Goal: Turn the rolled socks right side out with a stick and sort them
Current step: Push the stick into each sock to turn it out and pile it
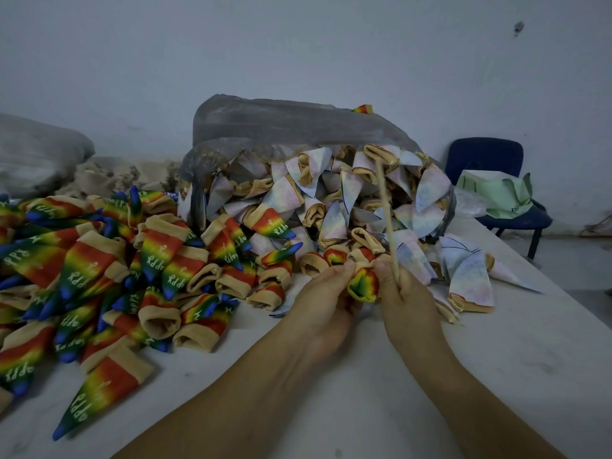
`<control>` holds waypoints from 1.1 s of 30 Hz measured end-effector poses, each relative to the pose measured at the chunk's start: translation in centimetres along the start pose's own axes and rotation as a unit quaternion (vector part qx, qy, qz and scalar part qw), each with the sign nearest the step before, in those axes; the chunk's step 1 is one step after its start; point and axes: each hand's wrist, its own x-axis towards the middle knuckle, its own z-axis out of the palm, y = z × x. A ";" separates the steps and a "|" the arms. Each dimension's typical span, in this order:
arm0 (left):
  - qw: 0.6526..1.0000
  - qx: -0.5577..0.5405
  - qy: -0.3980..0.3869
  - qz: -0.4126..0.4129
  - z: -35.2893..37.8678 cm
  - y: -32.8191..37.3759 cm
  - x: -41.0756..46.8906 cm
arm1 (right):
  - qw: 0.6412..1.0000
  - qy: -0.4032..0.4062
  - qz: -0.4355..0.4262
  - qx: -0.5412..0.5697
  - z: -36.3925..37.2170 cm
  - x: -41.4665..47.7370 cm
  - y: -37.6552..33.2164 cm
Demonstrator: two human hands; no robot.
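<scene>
Between both hands, above the white table (pixel 364 376), is a bunched rainbow sock (pixel 363 285) with a tan cuff. My left hand (pixel 323 293) pinches the sock's left side. My right hand (pixel 405 293) grips its right side together with a thin wooden stick (pixel 385 213), which points up and away. Behind, a pile of pale inside-out socks (pixel 331 200) spills from a grey plastic bag (pixel 281 124). To the left lies a heap of rainbow socks (pixel 99 270) printed "Happy", turned right side out.
A blue chair (pixel 490 167) carrying green paper (pixel 496 193) stands at the back right, past the table's right edge. Another grey bag (pixel 36 150) and beige fabric (pixel 109 175) lie at the back left. A grey wall rises behind.
</scene>
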 end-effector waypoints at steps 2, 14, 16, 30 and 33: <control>0.998 0.052 -0.006 0.042 -0.2 -0.1 -0.2 | 0.998 -0.008 0.039 0.055 -0.3 0.2 0.1; 0.832 0.487 -0.008 0.263 -1.3 0.2 -0.3 | 1.000 0.019 0.001 -0.001 -0.9 0.3 0.0; 0.824 0.506 -0.006 0.255 -1.3 0.0 -0.3 | 0.998 0.012 -0.053 -0.029 -0.9 0.3 -0.2; 0.992 0.102 0.054 0.051 0.6 -0.1 -0.6 | 0.990 0.054 -0.099 -0.090 -0.7 0.7 -0.1; 1.000 0.007 0.013 -0.010 0.9 0.3 -0.7 | 0.993 0.076 -0.054 -0.066 -0.5 0.9 0.1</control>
